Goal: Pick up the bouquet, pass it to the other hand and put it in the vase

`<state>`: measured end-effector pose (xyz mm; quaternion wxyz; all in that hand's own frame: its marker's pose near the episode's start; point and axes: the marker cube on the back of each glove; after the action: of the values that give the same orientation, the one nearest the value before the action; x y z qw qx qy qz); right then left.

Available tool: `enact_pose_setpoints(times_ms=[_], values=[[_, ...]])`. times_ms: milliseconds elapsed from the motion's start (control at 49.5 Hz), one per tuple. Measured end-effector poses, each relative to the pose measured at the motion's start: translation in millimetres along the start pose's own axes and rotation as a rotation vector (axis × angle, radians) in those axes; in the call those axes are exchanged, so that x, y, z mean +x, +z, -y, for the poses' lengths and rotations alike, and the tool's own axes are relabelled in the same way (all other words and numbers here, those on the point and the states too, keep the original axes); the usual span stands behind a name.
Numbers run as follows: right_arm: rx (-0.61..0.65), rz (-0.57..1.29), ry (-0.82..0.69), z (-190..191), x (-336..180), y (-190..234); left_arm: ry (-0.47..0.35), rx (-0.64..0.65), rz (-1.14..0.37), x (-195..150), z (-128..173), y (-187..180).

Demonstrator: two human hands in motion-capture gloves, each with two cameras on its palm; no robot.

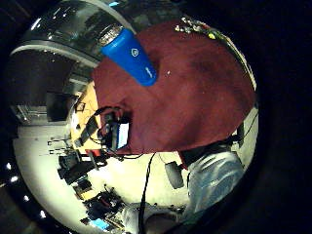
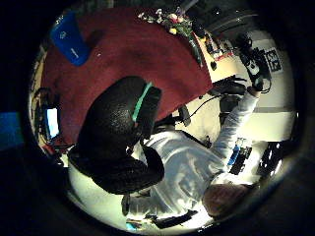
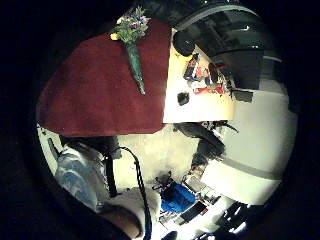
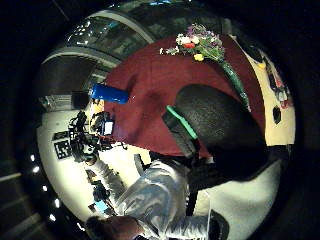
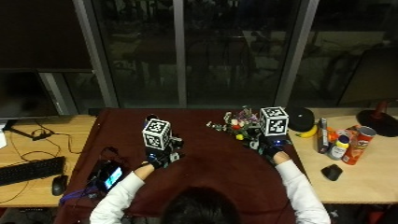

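Observation:
A bouquet (image 5: 239,125) of mixed flowers with wrapped stems lies flat on the dark red cloth (image 5: 205,163) at its far right; it also shows in the palm views (image 3: 132,35) (image 4: 202,45) (image 2: 170,19). The tall vase (image 1: 129,56) stands upright on the cloth's far left, mostly hidden behind my left hand in the outside view (image 5: 151,118). My left hand (image 5: 160,156) hovers in front of the vase, fingers loosely curled and holding nothing (image 2: 115,137). My right hand (image 5: 272,148) hovers near the bouquet's stem end, clear of it and also holding nothing (image 4: 220,130).
A small device with a lit screen (image 5: 109,175) lies at the cloth's left edge, with a keyboard (image 5: 28,170) and mouse (image 5: 59,184) beyond it. To the right stand a black cap (image 5: 302,119), a banana (image 5: 308,133), a bottle (image 5: 339,147), a can (image 5: 360,144) and a black mouse (image 5: 331,171).

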<state>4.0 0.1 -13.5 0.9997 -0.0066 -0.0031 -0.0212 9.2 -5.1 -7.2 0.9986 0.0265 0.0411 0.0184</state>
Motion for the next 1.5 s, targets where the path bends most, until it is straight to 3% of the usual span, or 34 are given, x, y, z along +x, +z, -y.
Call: enact_pose_setpoints(times_ms=[121,364,809,1153,1233,1314,1395,1415,1496], values=[[-0.103,-0.007,-0.034,-10,-2,0,0.018,0.002,-0.003,0,3,11],[-0.065,0.027,0.047,-7,17,-5,0.034,-0.001,-0.026,1,8,25],[-0.071,0.153,0.229,67,76,13,0.075,0.041,-0.049,18,13,30],[-0.108,0.305,0.428,114,135,79,0.082,0.065,-0.038,26,16,27],[-0.223,0.357,0.512,112,140,97,0.081,0.056,-0.032,26,15,29],[-0.201,0.388,0.5,130,151,128,0.076,0.051,-0.028,24,15,31],[-0.549,0.467,0.647,103,139,145,0.07,0.041,-0.024,23,15,33],[-0.56,0.472,0.657,103,139,150,0.07,0.041,-0.024,23,15,33],[-0.331,0.44,0.581,133,151,180,0.074,0.044,-0.024,23,17,34]])
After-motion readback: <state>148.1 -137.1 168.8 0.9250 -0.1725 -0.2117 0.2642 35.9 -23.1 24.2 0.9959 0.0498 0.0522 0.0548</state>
